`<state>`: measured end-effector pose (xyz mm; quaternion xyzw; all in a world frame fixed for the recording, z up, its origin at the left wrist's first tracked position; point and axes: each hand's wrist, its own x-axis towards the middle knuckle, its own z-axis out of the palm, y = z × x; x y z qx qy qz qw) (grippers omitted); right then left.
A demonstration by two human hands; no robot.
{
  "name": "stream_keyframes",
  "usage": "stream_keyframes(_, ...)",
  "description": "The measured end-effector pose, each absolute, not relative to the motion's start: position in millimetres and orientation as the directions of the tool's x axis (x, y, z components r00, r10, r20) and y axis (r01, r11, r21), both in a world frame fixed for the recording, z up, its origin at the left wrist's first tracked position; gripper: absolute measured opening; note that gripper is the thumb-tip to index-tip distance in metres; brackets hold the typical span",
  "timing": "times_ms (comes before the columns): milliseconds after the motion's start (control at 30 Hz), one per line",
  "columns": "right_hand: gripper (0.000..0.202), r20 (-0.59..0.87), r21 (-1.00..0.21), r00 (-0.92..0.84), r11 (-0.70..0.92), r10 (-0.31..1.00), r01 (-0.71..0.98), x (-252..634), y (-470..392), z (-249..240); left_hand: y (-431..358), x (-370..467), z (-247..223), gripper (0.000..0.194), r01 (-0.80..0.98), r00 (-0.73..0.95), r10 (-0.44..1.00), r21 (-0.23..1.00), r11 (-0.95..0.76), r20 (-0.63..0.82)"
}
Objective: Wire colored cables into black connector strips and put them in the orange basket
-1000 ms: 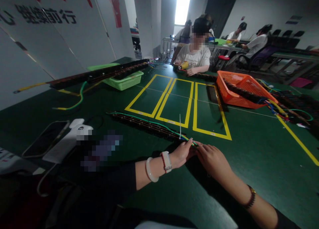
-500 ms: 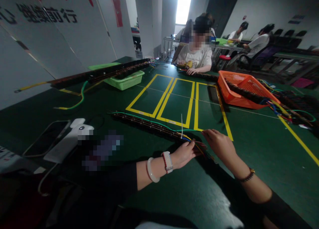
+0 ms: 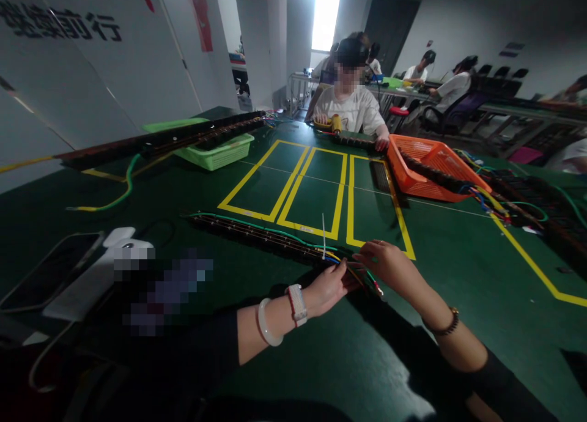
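A long dark strip with wires along it, perhaps a cable chain (image 3: 257, 233), lies slantwise on the green table. Yellow, blue and other wires (image 3: 337, 258) come out of its near end, and my left hand (image 3: 326, 287) is closed around them. My right hand (image 3: 389, 268) is just to the right, its fingers pinched at the green wire (image 3: 293, 232) that runs along the strip; the fingertips are partly hidden. A white cable tie (image 3: 323, 235) sticks up from the strip beside my left fingers. Loose wire ends (image 3: 378, 288) poke out below my right hand.
Yellow tape rectangles (image 3: 342, 196) mark the table. A green basket (image 3: 220, 154) under more dark strips stands at the left, an orange basket (image 3: 435, 186) at the right. A phone (image 3: 55, 269) and a white device (image 3: 92, 287) lie near left. A co-worker (image 3: 351, 104) sits opposite.
My right hand has come down and slightly closer to my left, and loose wire ends now show below it. My left hand keeps its hold. The view has turned slightly right.
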<state>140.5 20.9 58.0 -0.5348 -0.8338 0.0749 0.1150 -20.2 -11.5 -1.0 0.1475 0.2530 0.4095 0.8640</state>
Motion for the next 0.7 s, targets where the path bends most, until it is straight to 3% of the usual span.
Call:
stream_keyframes(133, 0.018, -0.108, -0.156, -0.491, 0.473, 0.864, 0.867, 127.9, -1.1, 74.1, -10.4, -19.8, 2.2, 0.019, -0.633, 0.520, 0.772, 0.441, 0.636, -0.366)
stream_keyframes(300, 0.018, -0.157, -0.054, -0.440, 0.438, 0.884, 0.898, 117.3, -5.6, 61.7, -9.6, -20.6, 5.4, 0.021, -0.640, 0.499, 0.757, 0.408, 0.650, -0.423)
stream_keyframes(500, 0.019, -0.168, -0.067, -0.345, 0.338, 0.923, 0.939, 116.9, -4.0, 61.3, -11.8, -20.7, 5.8, 0.020, -0.623, 0.493, 0.772, 0.457, 0.635, -0.401)
stream_keyframes(700, 0.019, -0.065, -0.190, -0.251, 0.235, 0.966, 0.953, 126.4, 7.0, 68.1, -11.8, -20.5, 3.9, 0.012, -0.599, 0.495, 0.785, 0.508, 0.619, -0.372)
